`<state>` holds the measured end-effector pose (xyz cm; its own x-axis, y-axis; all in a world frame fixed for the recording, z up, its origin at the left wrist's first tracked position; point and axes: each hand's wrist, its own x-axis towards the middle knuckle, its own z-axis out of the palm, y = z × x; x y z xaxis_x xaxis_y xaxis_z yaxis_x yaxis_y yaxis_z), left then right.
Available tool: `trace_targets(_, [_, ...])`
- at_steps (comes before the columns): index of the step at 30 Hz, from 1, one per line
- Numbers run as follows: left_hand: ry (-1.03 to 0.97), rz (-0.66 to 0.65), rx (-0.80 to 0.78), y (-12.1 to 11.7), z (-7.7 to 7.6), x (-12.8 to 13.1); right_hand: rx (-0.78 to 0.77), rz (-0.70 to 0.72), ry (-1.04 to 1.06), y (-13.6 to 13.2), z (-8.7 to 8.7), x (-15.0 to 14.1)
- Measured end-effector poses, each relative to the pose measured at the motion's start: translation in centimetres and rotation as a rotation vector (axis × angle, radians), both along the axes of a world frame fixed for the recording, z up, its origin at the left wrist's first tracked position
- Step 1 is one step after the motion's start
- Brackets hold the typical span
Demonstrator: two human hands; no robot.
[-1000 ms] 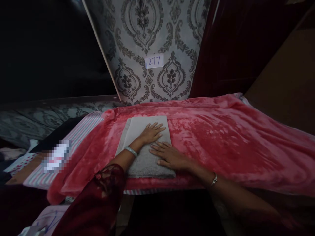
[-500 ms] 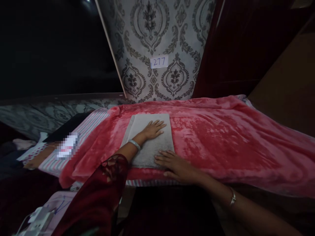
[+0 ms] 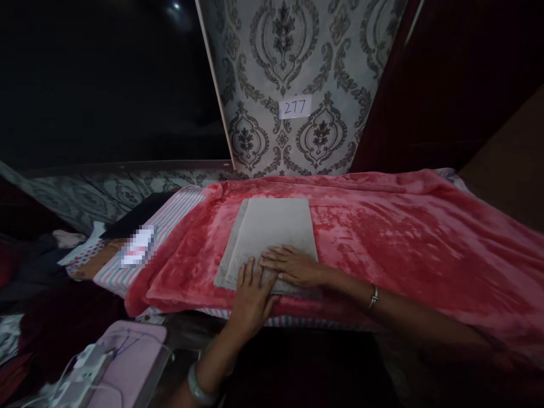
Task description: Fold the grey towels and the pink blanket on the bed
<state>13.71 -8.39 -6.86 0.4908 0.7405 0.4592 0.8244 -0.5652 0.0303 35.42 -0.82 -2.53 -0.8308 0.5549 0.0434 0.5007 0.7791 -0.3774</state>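
A folded grey cloth (image 3: 278, 221), rectangular and soft-looking, lies flat on the red plush blanket (image 3: 382, 243). Its lower layer sticks out a little along the left side. My left hand (image 3: 253, 294) rests over the cloth's near edge, fingers stretched and pointing away from me. Just right of it, my right hand (image 3: 295, 265) lies flat on the near half of the cloth, fingers pointing left. The fingertips of both hands are close together, and neither hand grips anything.
Left of the blanket, striped fabric (image 3: 114, 272) shows, with a small blurred-out item (image 3: 138, 246) on it. At the lower left, a white power strip (image 3: 87, 368) with cables sits on a pink surface (image 3: 140, 345). A large dark screen (image 3: 106, 85) stands behind.
My left hand has come back from the cloth's far part to its near edge. My right hand has moved slightly further onto the cloth. The whole view has shifted, with things appearing further right.
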Motion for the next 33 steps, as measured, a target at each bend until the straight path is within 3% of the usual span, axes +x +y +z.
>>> trace_targets(3, [-0.053, -0.002, 0.049, -0.1, -1.1, 0.3, 0.050, -0.074, -0.083, 2.5, -0.5, 1.3])
trace_targets(7, [-0.079, -0.006, 0.055, 0.2, -1.5, 0.2, 0.158, -0.294, -0.149, 7.0, -0.6, 3.6])
trace_targets(10, [-0.091, 0.001, 0.059, 0.0, -1.3, 0.3, 0.179, -0.465, -0.197, 9.4, -0.2, 4.4])
trace_targets(13, [-0.080, -0.010, 0.052, -0.3, -0.4, 0.1, 0.166, -0.554, -0.233, 9.8, 0.7, 3.4])
trace_targets(15, [-0.063, 0.000, 0.056, -0.3, 0.2, -0.3, 0.197, -0.481, -0.209, 9.0, 1.2, 1.7])
trace_targets(18, [-0.053, 0.065, 0.093, 0.0, 0.5, -1.4, 0.197, -0.232, -0.138, 7.2, 1.5, -1.8])
trace_targets(21, [-0.056, 0.132, 0.122, 0.1, -0.6, -2.0, 0.128, -0.024, -0.117, 6.4, 1.1, -4.9])
trace_targets(23, [-0.064, 0.165, 0.140, 0.0, -1.6, -2.1, 0.112, 0.043, -0.112, 7.2, 0.7, -6.3])
trace_targets(25, [-0.068, 0.182, 0.161, 0.0, -2.4, -2.1, 0.120, 0.036, -0.110, 9.2, 0.6, -7.0])
trace_targets(33, [-0.071, 0.167, 0.229, 0.4, -4.2, -2.5, 0.094, -0.226, -0.196, 20.1, 0.6, -8.4])
